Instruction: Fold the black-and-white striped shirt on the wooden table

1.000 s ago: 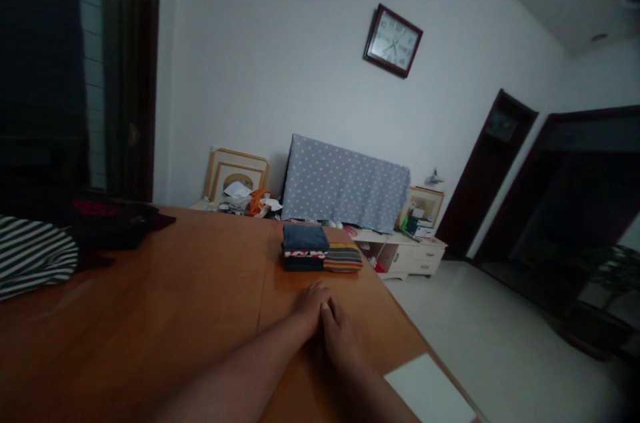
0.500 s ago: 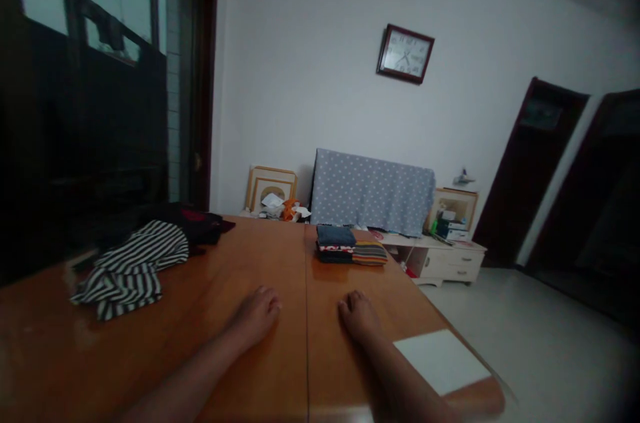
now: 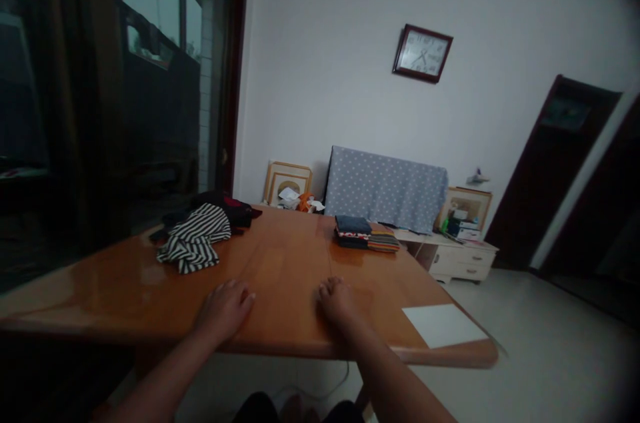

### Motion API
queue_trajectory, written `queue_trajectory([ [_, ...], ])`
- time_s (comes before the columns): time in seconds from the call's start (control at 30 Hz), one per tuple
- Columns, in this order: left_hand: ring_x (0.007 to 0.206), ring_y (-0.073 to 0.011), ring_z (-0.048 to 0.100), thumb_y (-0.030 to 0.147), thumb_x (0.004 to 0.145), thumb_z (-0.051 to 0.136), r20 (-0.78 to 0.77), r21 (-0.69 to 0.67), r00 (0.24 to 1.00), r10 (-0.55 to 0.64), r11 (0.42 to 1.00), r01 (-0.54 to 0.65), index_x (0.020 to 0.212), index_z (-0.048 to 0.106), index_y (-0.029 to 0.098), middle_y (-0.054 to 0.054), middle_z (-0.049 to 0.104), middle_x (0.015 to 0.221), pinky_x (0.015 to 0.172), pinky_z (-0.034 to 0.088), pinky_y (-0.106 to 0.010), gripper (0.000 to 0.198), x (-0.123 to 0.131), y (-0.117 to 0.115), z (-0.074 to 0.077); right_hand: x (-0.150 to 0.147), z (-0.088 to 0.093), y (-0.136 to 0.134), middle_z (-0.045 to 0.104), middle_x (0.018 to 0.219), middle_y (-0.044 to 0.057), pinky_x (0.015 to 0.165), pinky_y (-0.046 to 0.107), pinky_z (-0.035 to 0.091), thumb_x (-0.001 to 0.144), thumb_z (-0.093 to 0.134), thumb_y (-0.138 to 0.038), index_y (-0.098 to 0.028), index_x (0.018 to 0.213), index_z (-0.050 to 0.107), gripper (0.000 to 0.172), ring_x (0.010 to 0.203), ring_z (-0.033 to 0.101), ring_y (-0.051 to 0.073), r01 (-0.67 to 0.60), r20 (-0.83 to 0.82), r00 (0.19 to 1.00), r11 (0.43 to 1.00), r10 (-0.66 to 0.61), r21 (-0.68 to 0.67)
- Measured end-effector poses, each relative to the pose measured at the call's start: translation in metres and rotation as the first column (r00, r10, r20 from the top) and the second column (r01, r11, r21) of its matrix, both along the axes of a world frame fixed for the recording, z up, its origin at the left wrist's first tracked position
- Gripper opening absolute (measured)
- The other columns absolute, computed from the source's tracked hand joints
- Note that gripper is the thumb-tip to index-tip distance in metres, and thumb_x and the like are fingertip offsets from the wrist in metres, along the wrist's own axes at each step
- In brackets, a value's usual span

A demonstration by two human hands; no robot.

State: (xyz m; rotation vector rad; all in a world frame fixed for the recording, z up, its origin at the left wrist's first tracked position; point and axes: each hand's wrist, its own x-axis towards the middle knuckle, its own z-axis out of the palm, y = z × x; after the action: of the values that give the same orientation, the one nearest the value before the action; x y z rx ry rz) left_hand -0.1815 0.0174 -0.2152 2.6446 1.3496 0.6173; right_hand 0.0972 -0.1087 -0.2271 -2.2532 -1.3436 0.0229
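Both the left hand (image 3: 225, 310) and the right hand (image 3: 340, 303), loosely curled and empty, are over the table (image 3: 285, 270), nearer than the striped cloth (image 3: 203, 234) and folded clothes (image 3: 361, 235).

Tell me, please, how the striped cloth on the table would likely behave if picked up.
The striped cloth would probably be floppy, since it lies crumpled in loose folds. It seems unlikely to roll, spread unevenly on the table. Lifting it might drag the dark clothes, which appear to lie against it.
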Motion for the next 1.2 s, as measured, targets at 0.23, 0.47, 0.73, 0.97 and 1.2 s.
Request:
queue_trajectory([
  [0.23,0.101,-0.0242,0.059,0.041,0.097,0.044,0.028,0.053,0.999,0.018,0.998,-0.019,0.092,0.066,0.02,-0.009,0.065,0.104,0.086,0.039,-0.034,0.031,-0.002,-0.01,0.002,-0.015,-0.001,-0.009,0.069,0.114,0.017,0.097,0.035,0.039,0.094,0.046,-0.037,-0.016,0.102,0.069,0.032,0.111,0.061,0.028,0.053,0.068,0.996,0.999,-0.053,-0.005],
  [0.47,0.098,-0.0231,0.06,0.04,0.097,0.045,0.07,0.049,0.997,0.034,0.998,-0.037,0.089,0.067,0.021,-0.008,0.067,0.102,0.085,0.041,-0.034,0.03,-0.001,-0.011,0.002,-0.015,0.004,-0.008,0.071,0.111,0.015,0.089,0.029,0.042,0.094,0.048,-0.035,-0.016,0.101,0.07,0.031,0.104,0.064,0.024,0.066,0.075,0.995,0.997,-0.063,-0.031],
  [0.73,0.098,-0.024,0.06,0.038,0.094,0.049,0.123,0.051,0.989,0.084,0.995,-0.09,0.089,0.07,0.023,-0.009,0.068,0.103,0.086,0.042,-0.035,0.027,-0.002,-0.017,-0.005,0.002,-0.018,-0.002,0.071,0.114,0.015,0.092,0.03,0.044,0.093,0.045,-0.039,-0.018,0.106,0.071,0.036,0.108,0.065,0.025,-0.019,0.034,0.999,0.998,0.02,-0.054],
  [0.97,0.101,-0.0253,0.06,0.039,0.094,0.049,0.149,0.037,0.984,0.093,0.994,-0.099,0.09,0.071,0.023,-0.01,0.068,0.104,0.088,0.042,-0.037,0.028,-0.002,-0.021,-0.007,0.017,-0.031,0.0,0.069,0.119,0.017,0.098,0.035,0.044,0.095,0.038,-0.044,-0.016,0.115,0.068,0.045,0.115,0.063,0.027,-0.089,0.06,0.994,0.993,0.094,-0.077],
  [1.2,0.099,-0.0244,0.06,0.038,0.094,0.049,0.154,0.052,0.982,0.112,0.991,-0.121,0.088,0.071,0.023,-0.009,0.069,0.102,0.087,0.042,-0.036,0.027,-0.001,-0.022,-0.009,0.011,-0.026,-0.001,0.069,0.121,0.018,0.097,0.037,0.045,0.095,0.037,-0.044,-0.017,0.115,0.068,0.046,0.114,0.064,0.029,-0.06,0.048,0.997,0.992,0.065,-0.114],
])
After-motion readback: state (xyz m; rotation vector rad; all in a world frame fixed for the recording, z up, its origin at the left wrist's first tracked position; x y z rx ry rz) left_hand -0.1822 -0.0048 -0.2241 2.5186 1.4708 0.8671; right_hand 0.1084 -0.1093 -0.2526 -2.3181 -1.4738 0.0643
